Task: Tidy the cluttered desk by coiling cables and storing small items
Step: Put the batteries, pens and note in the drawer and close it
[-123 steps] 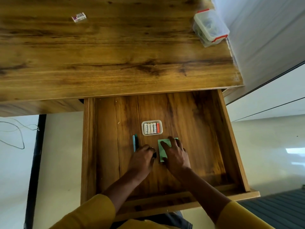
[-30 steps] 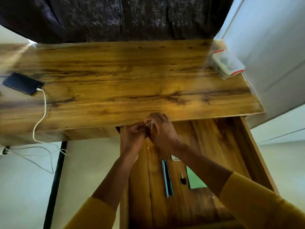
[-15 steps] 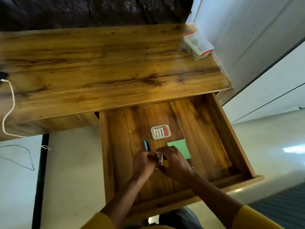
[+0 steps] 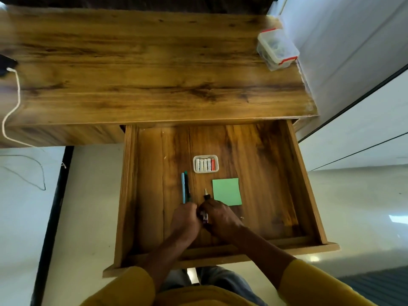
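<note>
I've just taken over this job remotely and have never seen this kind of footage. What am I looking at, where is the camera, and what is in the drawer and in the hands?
There is no machine here: a person works with bare hands, and the one camera sits on their head, looking forward and down. You see a wooden desk with its drawer pulled open toward the person. In the drawer lie a small tray of batteries, two pens side by side, a green notepad and a small dark item beside it that I cannot identify. The left hand and right hand meet over the drawer, holding a small white packet between them. On the desk's far right corner stands a clear box; a white cable hangs off the left edge.
</note>
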Demonstrator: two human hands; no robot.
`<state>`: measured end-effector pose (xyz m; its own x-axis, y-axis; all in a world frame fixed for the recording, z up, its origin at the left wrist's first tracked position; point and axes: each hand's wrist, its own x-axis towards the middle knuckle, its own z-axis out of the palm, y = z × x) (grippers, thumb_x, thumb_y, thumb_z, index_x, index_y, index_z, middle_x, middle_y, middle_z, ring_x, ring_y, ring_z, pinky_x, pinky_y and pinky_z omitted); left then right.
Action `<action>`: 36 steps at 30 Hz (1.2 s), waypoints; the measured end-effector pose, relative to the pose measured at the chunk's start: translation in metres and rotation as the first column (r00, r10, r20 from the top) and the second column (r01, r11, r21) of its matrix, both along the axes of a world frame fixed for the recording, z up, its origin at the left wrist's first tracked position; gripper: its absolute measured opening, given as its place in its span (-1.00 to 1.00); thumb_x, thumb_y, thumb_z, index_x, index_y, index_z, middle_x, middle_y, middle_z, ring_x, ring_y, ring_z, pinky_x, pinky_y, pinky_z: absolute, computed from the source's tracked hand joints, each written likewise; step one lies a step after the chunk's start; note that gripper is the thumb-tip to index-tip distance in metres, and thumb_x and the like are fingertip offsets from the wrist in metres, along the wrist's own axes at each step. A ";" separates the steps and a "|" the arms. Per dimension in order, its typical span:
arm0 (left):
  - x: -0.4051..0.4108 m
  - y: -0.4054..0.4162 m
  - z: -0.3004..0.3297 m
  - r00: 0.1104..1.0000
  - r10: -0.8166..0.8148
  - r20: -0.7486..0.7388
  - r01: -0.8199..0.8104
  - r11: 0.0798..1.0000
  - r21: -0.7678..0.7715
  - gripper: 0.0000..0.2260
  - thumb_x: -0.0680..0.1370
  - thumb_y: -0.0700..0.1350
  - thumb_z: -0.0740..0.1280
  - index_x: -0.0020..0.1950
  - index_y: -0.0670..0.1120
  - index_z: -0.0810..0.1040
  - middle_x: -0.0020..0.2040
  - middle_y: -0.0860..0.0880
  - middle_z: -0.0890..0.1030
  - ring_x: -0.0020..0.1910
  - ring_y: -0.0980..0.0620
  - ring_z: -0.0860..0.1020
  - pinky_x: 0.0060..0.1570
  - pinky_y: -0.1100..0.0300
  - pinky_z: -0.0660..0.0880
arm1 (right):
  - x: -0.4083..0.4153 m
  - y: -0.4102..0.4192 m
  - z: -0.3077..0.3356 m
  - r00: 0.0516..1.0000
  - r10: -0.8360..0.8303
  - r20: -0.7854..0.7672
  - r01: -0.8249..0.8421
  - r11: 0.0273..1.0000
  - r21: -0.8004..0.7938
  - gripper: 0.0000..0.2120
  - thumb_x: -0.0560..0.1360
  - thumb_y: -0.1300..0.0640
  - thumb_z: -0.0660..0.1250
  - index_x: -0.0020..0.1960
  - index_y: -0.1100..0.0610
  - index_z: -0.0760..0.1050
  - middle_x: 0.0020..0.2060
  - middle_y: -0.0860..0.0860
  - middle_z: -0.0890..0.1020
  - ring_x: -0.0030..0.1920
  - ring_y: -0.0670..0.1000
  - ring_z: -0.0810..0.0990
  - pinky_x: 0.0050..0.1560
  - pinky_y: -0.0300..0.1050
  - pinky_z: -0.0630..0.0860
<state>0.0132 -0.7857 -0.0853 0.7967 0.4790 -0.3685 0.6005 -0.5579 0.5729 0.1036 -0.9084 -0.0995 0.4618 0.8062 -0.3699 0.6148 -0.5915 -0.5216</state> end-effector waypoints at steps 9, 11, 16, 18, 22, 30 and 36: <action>-0.002 -0.007 -0.010 1.000 -0.019 -0.016 0.020 0.999 0.028 -0.78 0.61 0.02 0.43 0.15 -0.09 0.63 0.02 -0.04 0.67 0.01 0.04 0.61 0.08 0.23 0.55 | 0.017 -0.010 -0.003 0.997 0.080 -0.021 -0.079 0.997 0.025 -0.59 0.52 0.07 0.51 0.33 0.07 0.56 0.34 0.07 0.52 0.19 0.11 0.62 0.17 -0.07 0.61; -0.001 0.000 -0.005 0.992 -0.102 -0.068 0.098 0.993 -0.063 -0.75 0.57 0.08 0.47 0.16 -0.03 0.66 0.05 0.02 0.69 0.00 0.09 0.61 0.08 0.21 0.57 | 0.020 -0.018 0.003 0.998 0.068 0.000 -0.068 0.997 0.046 -0.64 0.55 -0.01 0.47 0.31 0.02 0.56 0.28 0.00 0.56 0.15 0.05 0.63 0.07 -0.13 0.59; -0.013 0.008 0.016 0.946 -0.314 -0.080 0.276 0.911 -0.306 -0.79 0.55 0.00 0.50 0.18 0.06 0.71 0.17 0.11 0.71 0.13 0.18 0.63 0.18 0.21 0.57 | 0.027 -0.042 0.020 0.993 0.073 -0.089 -0.073 0.997 0.000 -0.75 0.57 -0.02 0.43 0.22 -0.03 0.60 0.17 -0.07 0.67 0.11 -0.04 0.65 0.11 -0.19 0.58; -0.016 0.008 0.022 0.930 -0.357 -0.087 0.301 0.876 -0.377 -0.74 0.53 0.06 0.51 0.21 0.09 0.70 0.23 0.13 0.68 0.18 0.21 0.60 0.19 0.24 0.53 | 0.027 -0.051 0.022 0.976 0.127 -0.174 -0.129 0.992 0.003 -0.75 0.55 -0.04 0.42 0.21 -0.05 0.61 0.15 -0.08 0.68 0.09 -0.09 0.66 0.15 -0.12 0.63; -0.018 0.001 0.024 0.859 -0.495 -0.132 0.379 0.788 -0.484 -0.59 0.46 0.29 0.49 0.24 0.16 0.67 0.28 0.20 0.61 0.25 0.21 0.53 0.30 0.07 0.50 | 0.028 -0.063 0.026 0.932 0.159 -0.326 -0.175 0.984 -0.020 -0.82 0.56 0.01 0.46 0.14 0.02 0.65 0.06 -0.08 0.69 -0.02 -0.19 0.64 0.10 -0.24 0.60; -0.027 -0.010 0.017 0.789 -0.587 -0.180 0.424 0.734 -0.531 -0.20 0.25 0.39 0.56 0.43 0.16 0.47 0.38 0.16 0.54 0.32 0.12 0.51 0.32 0.05 0.51 | 0.029 -0.081 0.026 0.846 0.169 -0.506 -0.224 0.973 -0.051 -0.74 0.45 -0.13 0.56 0.06 -0.06 0.66 0.04 -0.20 0.67 0.08 -0.15 0.61 0.23 -0.09 0.56; -0.028 -0.010 0.012 0.765 -0.614 -0.192 0.521 0.766 -0.377 -0.25 0.31 0.31 0.58 0.45 0.15 0.47 0.38 0.15 0.53 0.27 0.11 0.52 0.23 0.10 0.55 | 0.023 -0.084 0.025 0.872 0.283 -0.399 -0.354 0.928 -0.115 -0.55 0.37 -0.22 0.59 0.18 -0.14 0.57 0.22 -0.15 0.59 0.20 -0.06 0.52 0.32 -0.06 0.47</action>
<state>-0.0144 -0.7960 -0.0732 0.7195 -0.1920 -0.6674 0.3859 -0.6884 0.6141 0.1263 -0.9927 -0.0745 -0.0080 0.7898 -0.6133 0.5693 -0.5006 -0.6522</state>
